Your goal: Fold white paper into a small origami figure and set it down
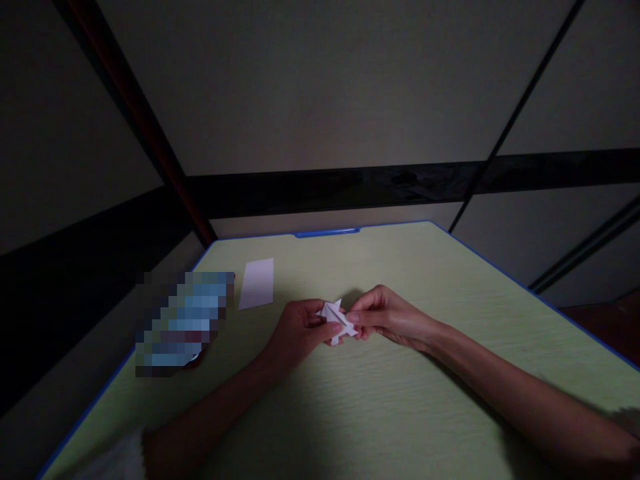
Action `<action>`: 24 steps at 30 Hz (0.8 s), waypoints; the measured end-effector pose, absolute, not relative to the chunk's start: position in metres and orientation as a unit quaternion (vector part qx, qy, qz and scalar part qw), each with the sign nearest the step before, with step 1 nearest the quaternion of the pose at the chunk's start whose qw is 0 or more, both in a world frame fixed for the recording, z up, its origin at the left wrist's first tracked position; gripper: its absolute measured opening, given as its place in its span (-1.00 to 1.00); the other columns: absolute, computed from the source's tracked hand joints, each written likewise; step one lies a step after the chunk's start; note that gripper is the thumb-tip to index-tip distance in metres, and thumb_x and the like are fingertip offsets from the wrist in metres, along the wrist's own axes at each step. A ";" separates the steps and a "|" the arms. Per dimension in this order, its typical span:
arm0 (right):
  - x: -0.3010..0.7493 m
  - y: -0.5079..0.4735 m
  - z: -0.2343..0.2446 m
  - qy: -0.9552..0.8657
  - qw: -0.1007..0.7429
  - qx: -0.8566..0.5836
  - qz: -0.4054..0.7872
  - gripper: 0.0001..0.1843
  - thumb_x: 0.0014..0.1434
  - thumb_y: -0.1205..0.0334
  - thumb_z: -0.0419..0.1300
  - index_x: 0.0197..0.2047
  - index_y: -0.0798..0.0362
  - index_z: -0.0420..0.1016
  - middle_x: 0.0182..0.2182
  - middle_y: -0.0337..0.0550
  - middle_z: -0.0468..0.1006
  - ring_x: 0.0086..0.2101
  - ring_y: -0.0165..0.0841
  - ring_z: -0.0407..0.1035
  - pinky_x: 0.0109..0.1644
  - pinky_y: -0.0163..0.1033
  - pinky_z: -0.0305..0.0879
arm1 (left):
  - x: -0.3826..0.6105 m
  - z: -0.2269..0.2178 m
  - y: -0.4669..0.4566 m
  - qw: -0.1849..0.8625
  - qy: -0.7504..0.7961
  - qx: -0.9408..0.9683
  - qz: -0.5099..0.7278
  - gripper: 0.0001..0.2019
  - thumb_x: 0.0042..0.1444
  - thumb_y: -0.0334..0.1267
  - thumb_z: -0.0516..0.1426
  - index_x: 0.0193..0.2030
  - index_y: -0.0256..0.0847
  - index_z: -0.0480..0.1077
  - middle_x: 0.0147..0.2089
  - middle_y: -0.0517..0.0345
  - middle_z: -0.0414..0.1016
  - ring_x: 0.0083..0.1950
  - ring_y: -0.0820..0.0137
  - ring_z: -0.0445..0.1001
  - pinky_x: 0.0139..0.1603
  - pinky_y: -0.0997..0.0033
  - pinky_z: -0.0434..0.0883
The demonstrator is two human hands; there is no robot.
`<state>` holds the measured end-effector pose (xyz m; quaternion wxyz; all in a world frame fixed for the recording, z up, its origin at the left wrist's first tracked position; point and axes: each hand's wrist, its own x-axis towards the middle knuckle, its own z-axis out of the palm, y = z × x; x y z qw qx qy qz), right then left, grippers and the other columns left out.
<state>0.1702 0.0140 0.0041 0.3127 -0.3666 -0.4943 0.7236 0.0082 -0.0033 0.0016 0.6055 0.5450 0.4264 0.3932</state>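
A small folded white paper figure with pointed flaps is held above the middle of the pale green table. My left hand grips its left side, thumb on top and fingers curled beneath. My right hand pinches its right end between thumb and fingertips. Both hands meet at the paper, just over the tabletop.
A flat white sheet of paper lies at the back left of the table. A blurred blue object sits near the left edge. The table has a blue rim; a dark wall rail and a reddish post stand behind it.
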 end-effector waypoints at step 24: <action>0.166 0.011 0.005 -0.538 0.333 -0.398 0.664 -0.83 -0.28 0.26 0.33 -0.64 0.22 0.49 -0.74 -0.25 0.42 -0.71 -0.61 0.22 -0.61 -0.45 0.16 | 0.010 0.003 -0.005 0.594 0.439 0.544 0.398 -0.86 -0.32 -0.33 0.21 -0.53 -0.34 0.42 -0.65 0.22 0.41 -0.61 0.52 0.32 -0.56 0.55 0.25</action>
